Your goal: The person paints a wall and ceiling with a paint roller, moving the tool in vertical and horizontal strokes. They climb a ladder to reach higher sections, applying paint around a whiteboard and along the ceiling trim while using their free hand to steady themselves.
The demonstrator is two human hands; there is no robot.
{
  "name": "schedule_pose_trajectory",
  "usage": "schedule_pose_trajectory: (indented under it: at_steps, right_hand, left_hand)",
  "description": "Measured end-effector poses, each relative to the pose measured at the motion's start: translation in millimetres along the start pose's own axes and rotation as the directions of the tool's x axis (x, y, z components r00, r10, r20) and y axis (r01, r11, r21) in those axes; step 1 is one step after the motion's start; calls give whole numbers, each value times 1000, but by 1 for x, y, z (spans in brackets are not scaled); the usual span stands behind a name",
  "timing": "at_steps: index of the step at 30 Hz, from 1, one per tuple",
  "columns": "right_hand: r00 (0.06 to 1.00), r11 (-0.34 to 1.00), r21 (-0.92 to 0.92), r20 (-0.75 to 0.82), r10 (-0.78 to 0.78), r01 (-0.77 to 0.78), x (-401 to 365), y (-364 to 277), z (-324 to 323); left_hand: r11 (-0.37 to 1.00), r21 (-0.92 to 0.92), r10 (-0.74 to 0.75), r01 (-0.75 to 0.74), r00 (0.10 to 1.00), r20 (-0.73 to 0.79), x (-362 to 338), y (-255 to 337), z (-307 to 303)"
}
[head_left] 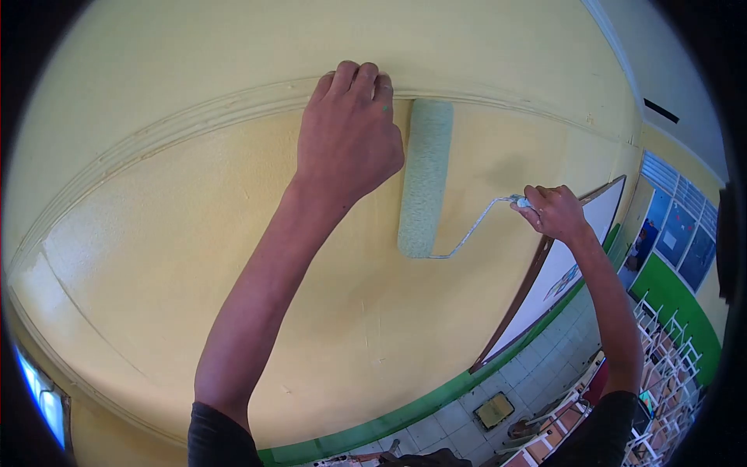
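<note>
My right hand is closed round the handle of a paint roller, out to the right. Its long pale-green sleeve stands nearly upright against the yellow wall, the top end just under a raised moulding. A thin bent wire frame runs from the sleeve's lower end to the handle, which my fingers mostly hide. Left of the sleeve, my left hand has its fingers hooked over the moulding, fingertips out of sight.
A framed whiteboard hangs on the wall at the right. Far below are a tiled floor, a yellowish square tray and stacked chairs. A person is near the blue doorway. A window shows at lower left.
</note>
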State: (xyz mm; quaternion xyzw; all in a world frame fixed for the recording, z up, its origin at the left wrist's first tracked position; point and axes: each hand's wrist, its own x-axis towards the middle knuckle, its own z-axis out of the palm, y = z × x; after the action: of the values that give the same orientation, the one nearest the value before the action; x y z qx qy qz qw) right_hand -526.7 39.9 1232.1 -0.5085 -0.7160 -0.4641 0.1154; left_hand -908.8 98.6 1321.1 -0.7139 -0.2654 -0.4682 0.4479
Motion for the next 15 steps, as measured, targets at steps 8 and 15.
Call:
schedule_pose_trajectory:
  at_steps: [8,15]
  right_hand:
    - [992,993,-84,91,89,-82,-42,63,11]
    - [991,986,-120,65,120,-112,-77,104,23]
  left_hand:
    - [1000,-24,-19,19,1000,4,-30,-39,-41]
    - [990,107,-94,92,996,11,-67,-78,-90]
